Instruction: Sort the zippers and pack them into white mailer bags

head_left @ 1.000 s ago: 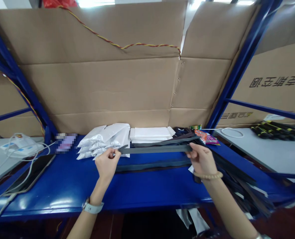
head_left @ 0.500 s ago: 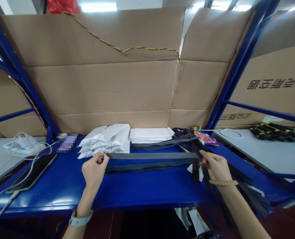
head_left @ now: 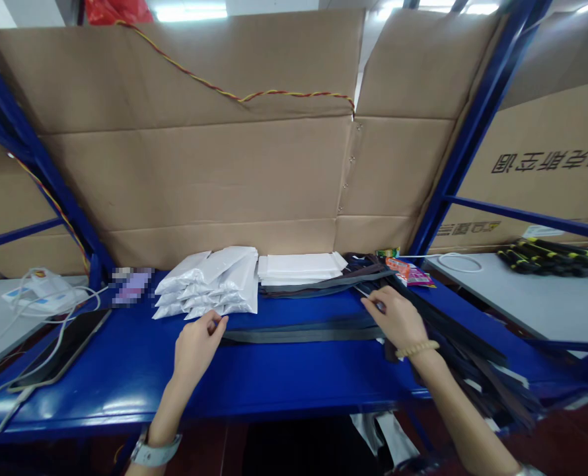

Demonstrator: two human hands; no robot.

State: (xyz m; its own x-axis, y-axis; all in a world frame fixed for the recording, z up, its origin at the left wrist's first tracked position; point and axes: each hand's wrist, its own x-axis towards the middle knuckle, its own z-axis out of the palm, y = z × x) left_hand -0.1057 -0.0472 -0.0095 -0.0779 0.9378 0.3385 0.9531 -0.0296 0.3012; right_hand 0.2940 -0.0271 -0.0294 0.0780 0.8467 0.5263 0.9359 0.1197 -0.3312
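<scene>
A long grey strip (head_left: 304, 336), which looks like a zipper, lies across the blue table along with darker ones. My left hand (head_left: 199, 347) is at the strip's left end, thumb and forefinger pinched; whether they grip it is hidden. Over the right end of the strips hovers my right hand (head_left: 398, 320), its fingers curled together and pointing left, and whatever they hold cannot be made out. Behind the hands, more dark strips (head_left: 318, 287) lie in front of a stack of white packets (head_left: 301, 266). A large bundle of dark strips (head_left: 472, 357) spreads under and beside my right forearm.
Silvery-white plastic packages (head_left: 215, 281) are piled at the back left. A dark phone-like device (head_left: 61, 347) and white cables (head_left: 69, 324) lie at left. Colourful wrappers (head_left: 413, 272) sit at back right. A cardboard panel (head_left: 199, 172) and blue metal posts (head_left: 477, 125) bound the table (head_left: 284, 380).
The grey strip has come down towards me onto the darker strips. My right hand has moved left and up, off its end. My left hand has shifted slightly right and nearer me.
</scene>
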